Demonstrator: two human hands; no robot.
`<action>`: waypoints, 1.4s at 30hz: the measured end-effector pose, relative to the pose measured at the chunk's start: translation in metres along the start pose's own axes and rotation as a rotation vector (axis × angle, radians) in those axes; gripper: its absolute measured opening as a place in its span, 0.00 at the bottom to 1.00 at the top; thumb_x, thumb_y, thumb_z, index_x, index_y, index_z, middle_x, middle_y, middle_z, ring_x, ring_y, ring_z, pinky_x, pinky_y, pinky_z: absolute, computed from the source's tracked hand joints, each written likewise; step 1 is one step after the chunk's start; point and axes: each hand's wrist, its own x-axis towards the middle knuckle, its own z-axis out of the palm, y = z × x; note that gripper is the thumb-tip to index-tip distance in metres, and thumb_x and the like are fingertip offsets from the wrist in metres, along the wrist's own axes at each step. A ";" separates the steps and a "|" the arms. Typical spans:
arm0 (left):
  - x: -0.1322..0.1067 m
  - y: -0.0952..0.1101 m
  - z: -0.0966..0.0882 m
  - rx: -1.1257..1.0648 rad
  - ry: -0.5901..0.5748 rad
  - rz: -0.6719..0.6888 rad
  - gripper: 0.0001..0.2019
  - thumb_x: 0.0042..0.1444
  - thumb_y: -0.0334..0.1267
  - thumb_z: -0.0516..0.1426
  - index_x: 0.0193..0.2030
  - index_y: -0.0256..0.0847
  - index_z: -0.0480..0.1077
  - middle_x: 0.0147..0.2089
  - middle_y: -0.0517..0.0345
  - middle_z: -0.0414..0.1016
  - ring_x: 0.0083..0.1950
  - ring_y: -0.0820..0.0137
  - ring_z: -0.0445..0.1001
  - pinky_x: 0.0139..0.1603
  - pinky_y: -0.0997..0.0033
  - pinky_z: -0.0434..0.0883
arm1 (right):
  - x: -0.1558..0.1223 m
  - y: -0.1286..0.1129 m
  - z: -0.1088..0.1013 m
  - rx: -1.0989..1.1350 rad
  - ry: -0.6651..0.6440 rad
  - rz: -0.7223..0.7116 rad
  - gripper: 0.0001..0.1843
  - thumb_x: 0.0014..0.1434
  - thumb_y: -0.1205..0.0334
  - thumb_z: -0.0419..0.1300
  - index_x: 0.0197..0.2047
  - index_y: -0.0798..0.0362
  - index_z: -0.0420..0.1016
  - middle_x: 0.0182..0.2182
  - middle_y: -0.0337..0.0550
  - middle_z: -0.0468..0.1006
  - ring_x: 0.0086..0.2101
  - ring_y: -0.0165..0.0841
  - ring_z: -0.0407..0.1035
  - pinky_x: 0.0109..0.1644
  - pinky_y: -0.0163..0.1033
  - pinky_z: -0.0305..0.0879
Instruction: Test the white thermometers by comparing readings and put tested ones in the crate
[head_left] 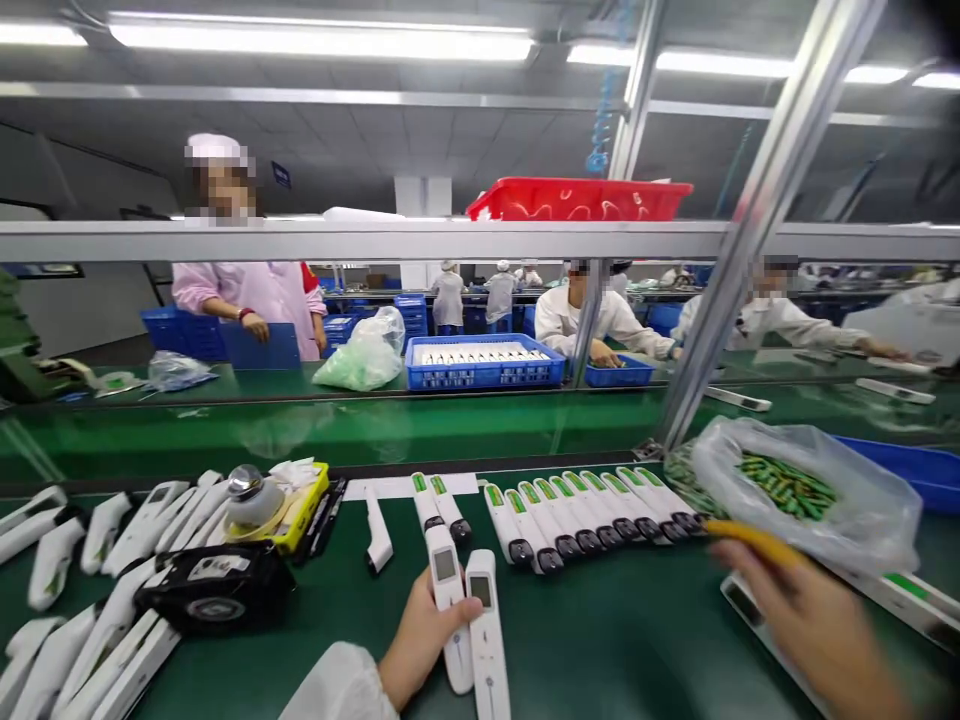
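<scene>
My left hand [429, 632] is closed around a white handheld thermometer [452, 640] with a small grey screen. The thumb lies across it, its tip at the edge of a second white thermometer [489, 650] alongside; whether that one is gripped too I cannot tell. My right hand [814, 620], smeared by motion, is closed on a slim yellow tool [757, 540] whose exact kind is unclear. The tool points left, towards a row of thermometers [585, 515] with green-and-yellow strips in their handles. Beneath the right hand lies another white thermometer [765, 625], partly hidden.
A clear bag [870, 520] of small green parts stands at right. White thermometers [142, 530], a black device [217, 590], a metal-topped bottle [251, 495] and a yellow tray [311, 510] crowd the left. A metal post [750, 250] rises at right; co-workers sit and stand beyond.
</scene>
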 end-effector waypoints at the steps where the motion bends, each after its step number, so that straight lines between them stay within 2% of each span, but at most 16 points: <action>1: 0.001 0.000 0.000 -0.011 0.000 0.011 0.25 0.28 0.48 0.72 0.31 0.36 0.69 0.28 0.58 0.72 0.32 0.67 0.70 0.34 0.69 0.68 | -0.021 -0.027 0.025 0.182 -0.254 0.073 0.24 0.43 0.31 0.54 0.33 0.38 0.75 0.28 0.53 0.78 0.30 0.52 0.73 0.38 0.61 0.68; 3: 0.004 0.001 -0.001 -0.034 0.000 0.036 0.26 0.30 0.48 0.71 0.33 0.37 0.68 0.31 0.56 0.73 0.34 0.65 0.71 0.37 0.68 0.68 | -0.062 -0.074 0.078 0.458 -0.708 0.133 0.26 0.46 0.33 0.58 0.38 0.44 0.74 0.31 0.50 0.78 0.33 0.47 0.74 0.39 0.56 0.71; 5: 0.009 0.004 -0.004 -0.057 -0.009 0.066 0.28 0.34 0.50 0.70 0.38 0.37 0.68 0.37 0.53 0.75 0.39 0.62 0.72 0.43 0.65 0.69 | -0.096 -0.109 0.126 0.652 -0.974 0.153 0.31 0.43 0.33 0.63 0.41 0.48 0.72 0.37 0.49 0.77 0.35 0.43 0.74 0.38 0.49 0.73; 7: 0.013 0.008 -0.011 -0.077 -0.036 0.092 0.29 0.40 0.52 0.68 0.44 0.37 0.68 0.43 0.50 0.75 0.45 0.60 0.72 0.48 0.64 0.68 | -0.116 -0.131 0.163 0.738 -1.074 0.196 0.36 0.44 0.32 0.62 0.48 0.49 0.67 0.33 0.44 0.76 0.27 0.36 0.72 0.29 0.43 0.72; 10: 0.018 0.016 -0.024 -0.098 -0.110 0.087 0.29 0.46 0.54 0.64 0.50 0.38 0.66 0.47 0.49 0.74 0.49 0.59 0.72 0.51 0.61 0.67 | -0.118 -0.149 0.190 0.785 -1.076 0.310 0.36 0.49 0.31 0.58 0.51 0.49 0.62 0.25 0.36 0.72 0.17 0.29 0.65 0.17 0.35 0.62; 13: 0.020 0.026 -0.037 -0.113 -0.169 0.044 0.31 0.47 0.53 0.64 0.53 0.38 0.64 0.40 0.52 0.75 0.43 0.60 0.75 0.47 0.59 0.70 | -0.102 -0.152 0.190 0.854 -1.087 0.327 0.34 0.48 0.32 0.60 0.45 0.51 0.64 0.23 0.35 0.71 0.17 0.29 0.64 0.16 0.33 0.60; 17: 0.018 0.039 -0.043 -0.110 -0.184 0.017 0.23 0.48 0.50 0.64 0.45 0.38 0.66 0.35 0.55 0.73 0.36 0.65 0.75 0.42 0.62 0.72 | -0.084 -0.150 0.170 0.924 -1.146 0.372 0.26 0.49 0.36 0.62 0.33 0.51 0.63 0.20 0.34 0.68 0.16 0.25 0.60 0.17 0.31 0.59; 22: 0.010 0.050 -0.041 -0.038 -0.275 -0.043 0.19 0.52 0.46 0.63 0.45 0.35 0.66 0.32 0.54 0.74 0.34 0.67 0.76 0.39 0.67 0.73 | -0.081 -0.150 0.150 1.014 -1.215 0.416 0.22 0.53 0.43 0.63 0.35 0.53 0.63 0.25 0.35 0.69 0.19 0.23 0.61 0.19 0.30 0.61; 25: 0.009 0.054 -0.046 0.007 -0.357 -0.064 0.18 0.56 0.44 0.60 0.48 0.35 0.65 0.39 0.50 0.75 0.37 0.68 0.76 0.41 0.69 0.74 | -0.077 -0.147 0.146 1.044 -1.204 0.461 0.21 0.55 0.45 0.64 0.36 0.54 0.65 0.25 0.35 0.69 0.19 0.23 0.65 0.21 0.29 0.63; 27: 0.010 0.057 -0.052 -0.007 -0.401 -0.087 0.25 0.57 0.42 0.60 0.59 0.40 0.58 0.44 0.49 0.74 0.37 0.69 0.77 0.41 0.67 0.74 | -0.071 -0.143 0.144 1.039 -1.219 0.480 0.21 0.54 0.46 0.64 0.34 0.56 0.66 0.23 0.36 0.71 0.19 0.24 0.67 0.22 0.29 0.64; 29: 0.010 0.062 -0.058 -0.025 -0.429 -0.157 0.38 0.57 0.40 0.59 0.68 0.51 0.40 0.44 0.51 0.74 0.34 0.68 0.78 0.36 0.67 0.76 | -0.063 -0.139 0.140 0.995 -1.275 0.526 0.22 0.54 0.44 0.63 0.31 0.56 0.65 0.21 0.38 0.72 0.16 0.25 0.66 0.18 0.29 0.63; 31: 0.010 0.069 -0.064 -0.026 -0.445 -0.294 0.42 0.59 0.38 0.57 0.69 0.56 0.30 0.38 0.53 0.75 0.28 0.68 0.78 0.28 0.71 0.75 | -0.055 -0.136 0.135 0.930 -1.361 0.594 0.22 0.55 0.43 0.61 0.31 0.56 0.65 0.19 0.39 0.73 0.12 0.26 0.64 0.12 0.28 0.58; 34: 0.009 0.078 -0.069 -0.015 -0.427 -0.491 0.35 0.61 0.37 0.54 0.70 0.51 0.38 0.32 0.52 0.75 0.21 0.70 0.75 0.19 0.77 0.71 | -0.050 -0.133 0.130 0.837 -1.490 0.649 0.22 0.56 0.43 0.58 0.32 0.57 0.67 0.17 0.40 0.73 0.10 0.27 0.62 0.09 0.27 0.54; 36: 0.009 0.082 -0.071 -0.012 -0.400 -0.542 0.33 0.61 0.36 0.52 0.70 0.49 0.41 0.31 0.52 0.75 0.20 0.70 0.74 0.18 0.78 0.70 | -0.050 -0.132 0.129 0.792 -1.537 0.647 0.23 0.56 0.43 0.57 0.29 0.58 0.68 0.16 0.41 0.72 0.10 0.26 0.62 0.09 0.27 0.55; 39: 0.008 0.081 -0.069 -0.044 -0.369 -0.496 0.33 0.61 0.36 0.52 0.70 0.49 0.41 0.30 0.55 0.73 0.21 0.71 0.73 0.20 0.77 0.71 | -0.052 -0.132 0.130 0.777 -1.537 0.643 0.24 0.56 0.43 0.57 0.25 0.57 0.66 0.16 0.40 0.71 0.10 0.26 0.62 0.08 0.27 0.54; 42: 0.006 0.073 -0.060 -0.106 -0.343 -0.363 0.35 0.61 0.36 0.53 0.70 0.52 0.38 0.31 0.58 0.70 0.26 0.71 0.74 0.27 0.72 0.75 | -0.058 -0.135 0.135 0.877 -1.475 0.617 0.20 0.56 0.46 0.60 0.31 0.56 0.64 0.19 0.37 0.71 0.11 0.25 0.63 0.10 0.26 0.53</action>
